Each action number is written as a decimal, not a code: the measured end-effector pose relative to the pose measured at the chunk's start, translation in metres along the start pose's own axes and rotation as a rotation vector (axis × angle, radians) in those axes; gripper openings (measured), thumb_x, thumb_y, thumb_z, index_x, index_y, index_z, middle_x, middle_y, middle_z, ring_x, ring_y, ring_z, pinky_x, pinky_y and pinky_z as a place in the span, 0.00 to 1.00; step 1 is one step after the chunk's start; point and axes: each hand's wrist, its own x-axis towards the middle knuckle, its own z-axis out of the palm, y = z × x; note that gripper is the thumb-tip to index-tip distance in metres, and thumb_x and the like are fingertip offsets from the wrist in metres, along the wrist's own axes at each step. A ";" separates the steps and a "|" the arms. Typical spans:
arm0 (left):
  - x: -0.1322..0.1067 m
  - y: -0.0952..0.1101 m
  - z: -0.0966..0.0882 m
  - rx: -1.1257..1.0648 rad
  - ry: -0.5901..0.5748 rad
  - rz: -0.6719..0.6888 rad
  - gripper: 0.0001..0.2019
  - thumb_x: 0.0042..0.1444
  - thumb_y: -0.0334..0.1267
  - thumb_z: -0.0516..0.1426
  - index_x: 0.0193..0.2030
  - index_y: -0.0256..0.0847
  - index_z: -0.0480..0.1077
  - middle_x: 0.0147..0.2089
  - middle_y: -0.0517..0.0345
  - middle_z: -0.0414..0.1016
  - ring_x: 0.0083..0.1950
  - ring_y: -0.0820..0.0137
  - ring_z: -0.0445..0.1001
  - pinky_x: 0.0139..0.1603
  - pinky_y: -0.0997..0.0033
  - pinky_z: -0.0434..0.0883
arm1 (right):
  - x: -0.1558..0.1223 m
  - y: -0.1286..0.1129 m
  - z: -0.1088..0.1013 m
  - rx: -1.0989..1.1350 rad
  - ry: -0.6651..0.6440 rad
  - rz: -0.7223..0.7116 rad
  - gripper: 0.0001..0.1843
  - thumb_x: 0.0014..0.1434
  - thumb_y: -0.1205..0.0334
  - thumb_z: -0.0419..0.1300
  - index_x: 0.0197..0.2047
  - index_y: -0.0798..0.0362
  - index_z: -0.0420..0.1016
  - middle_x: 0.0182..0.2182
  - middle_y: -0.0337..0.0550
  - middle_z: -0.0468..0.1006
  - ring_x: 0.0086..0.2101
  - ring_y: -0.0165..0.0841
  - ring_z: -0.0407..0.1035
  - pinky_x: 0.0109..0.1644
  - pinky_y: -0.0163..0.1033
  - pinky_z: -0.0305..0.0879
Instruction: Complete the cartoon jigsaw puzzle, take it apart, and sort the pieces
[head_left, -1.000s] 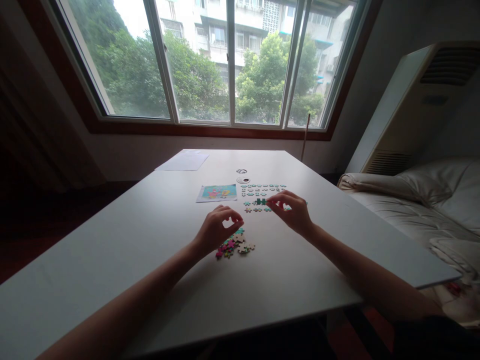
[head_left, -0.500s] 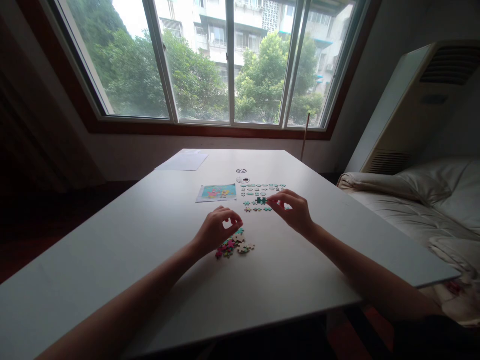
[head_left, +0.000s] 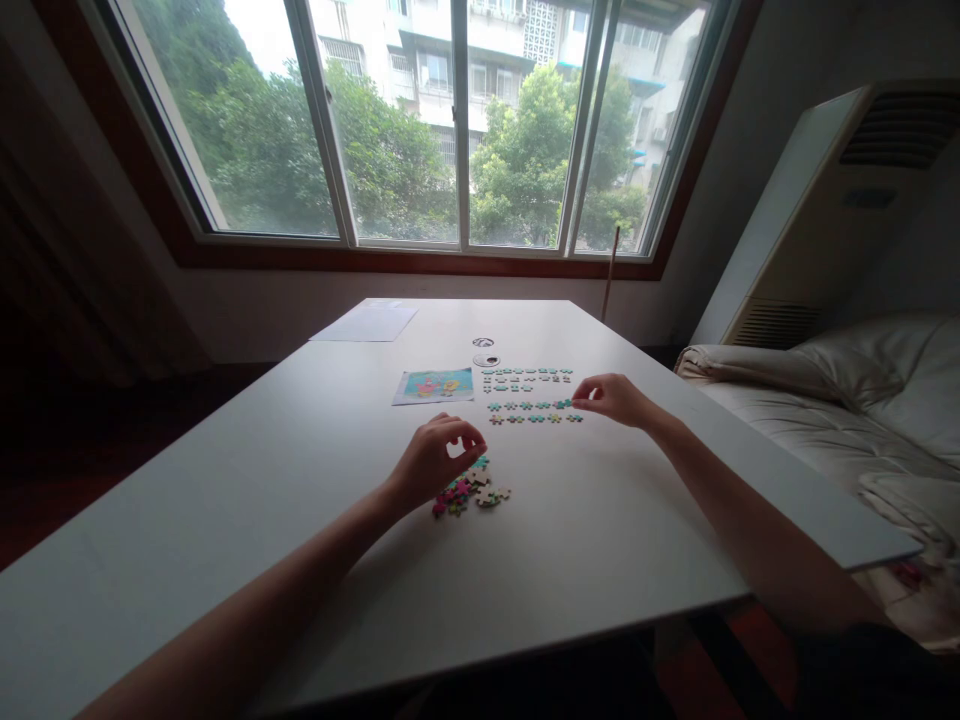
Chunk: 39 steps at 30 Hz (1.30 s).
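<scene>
My right hand pinches a teal puzzle piece between thumb and fingertips, low at the right end of a row of pieces. Several rows of spaced-out puzzle pieces lie to the left of these fingers, mostly teal and green. My left hand hovers above a loose pile of puzzle pieces, thumb and forefinger curled together in a ring. Whether anything sits between those fingertips is too small to tell. Pink, teal and bare-backed pieces show in the pile.
A cartoon picture card lies left of the rows on the white table. Two small round items are behind the rows, and white paper is at the far left. A pale sofa stands to the right.
My right hand has moved right with the puzzle piece, from above the rows down to the end of one row. The left hand has stayed over the pile.
</scene>
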 end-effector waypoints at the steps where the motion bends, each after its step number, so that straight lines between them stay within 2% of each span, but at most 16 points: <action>1: 0.000 0.000 0.000 -0.001 -0.001 -0.001 0.05 0.51 0.35 0.55 0.28 0.39 0.70 0.25 0.60 0.69 0.29 0.73 0.63 0.32 0.74 0.62 | -0.001 0.012 -0.005 -0.004 -0.051 0.048 0.13 0.47 0.53 0.59 0.29 0.54 0.75 0.25 0.40 0.75 0.24 0.27 0.65 0.28 0.31 0.59; 5: -0.001 0.000 0.000 -0.003 -0.014 -0.008 0.04 0.51 0.34 0.55 0.27 0.39 0.70 0.24 0.60 0.69 0.29 0.73 0.63 0.31 0.74 0.62 | -0.005 0.049 -0.015 0.072 -0.222 0.214 0.18 0.43 0.50 0.60 0.30 0.57 0.75 0.25 0.43 0.75 0.24 0.28 0.66 0.27 0.32 0.60; 8: 0.000 0.001 0.000 -0.001 -0.022 -0.007 0.05 0.51 0.34 0.55 0.27 0.39 0.70 0.24 0.60 0.69 0.28 0.73 0.63 0.31 0.74 0.62 | -0.009 0.063 -0.014 0.120 -0.289 0.260 0.20 0.41 0.49 0.61 0.30 0.57 0.75 0.24 0.43 0.75 0.24 0.29 0.66 0.28 0.32 0.60; 13: 0.002 0.003 0.001 0.008 -0.027 -0.012 0.05 0.51 0.35 0.55 0.27 0.39 0.70 0.24 0.60 0.70 0.28 0.73 0.63 0.31 0.74 0.62 | -0.010 0.070 -0.008 0.149 -0.331 0.335 0.21 0.40 0.47 0.61 0.31 0.57 0.75 0.23 0.43 0.74 0.22 0.28 0.65 0.25 0.31 0.59; 18: 0.001 0.000 0.002 0.022 -0.069 -0.039 0.06 0.51 0.36 0.54 0.28 0.39 0.70 0.25 0.59 0.70 0.29 0.72 0.64 0.32 0.73 0.62 | -0.010 0.074 -0.008 0.114 -0.340 0.320 0.21 0.40 0.48 0.60 0.31 0.57 0.76 0.25 0.43 0.75 0.23 0.29 0.66 0.26 0.31 0.59; 22: -0.001 -0.008 0.005 0.031 -0.149 -0.084 0.07 0.50 0.37 0.54 0.33 0.40 0.72 0.29 0.58 0.70 0.31 0.71 0.65 0.33 0.72 0.63 | -0.009 0.073 -0.012 0.029 -0.309 0.288 0.19 0.41 0.49 0.60 0.31 0.55 0.76 0.27 0.43 0.76 0.27 0.32 0.68 0.30 0.32 0.60; 26: -0.003 -0.014 0.006 0.033 -0.204 -0.121 0.09 0.51 0.37 0.53 0.35 0.41 0.73 0.33 0.56 0.69 0.32 0.71 0.66 0.35 0.71 0.64 | -0.008 0.062 -0.016 -0.081 -0.203 0.235 0.17 0.43 0.49 0.59 0.29 0.55 0.76 0.27 0.44 0.76 0.29 0.33 0.68 0.30 0.34 0.59; 29: -0.003 -0.016 0.007 0.029 -0.233 -0.124 0.09 0.51 0.36 0.52 0.35 0.41 0.73 0.34 0.55 0.70 0.33 0.70 0.67 0.36 0.71 0.64 | -0.006 0.045 -0.012 -0.104 -0.145 0.162 0.16 0.46 0.51 0.57 0.29 0.55 0.75 0.25 0.43 0.75 0.27 0.31 0.67 0.29 0.33 0.58; 33: -0.002 -0.018 0.007 0.021 -0.282 -0.120 0.09 0.50 0.35 0.52 0.34 0.42 0.74 0.33 0.55 0.70 0.33 0.71 0.67 0.35 0.73 0.64 | -0.003 0.013 0.007 -0.022 -0.126 0.022 0.14 0.50 0.53 0.56 0.30 0.55 0.74 0.23 0.40 0.74 0.24 0.27 0.65 0.27 0.31 0.58; 39: -0.001 -0.016 0.007 0.020 -0.288 -0.108 0.08 0.50 0.34 0.53 0.33 0.42 0.74 0.31 0.57 0.70 0.31 0.72 0.67 0.34 0.74 0.64 | -0.009 -0.045 0.040 0.049 -0.156 -0.209 0.09 0.52 0.60 0.56 0.30 0.54 0.74 0.23 0.39 0.73 0.23 0.24 0.64 0.27 0.29 0.56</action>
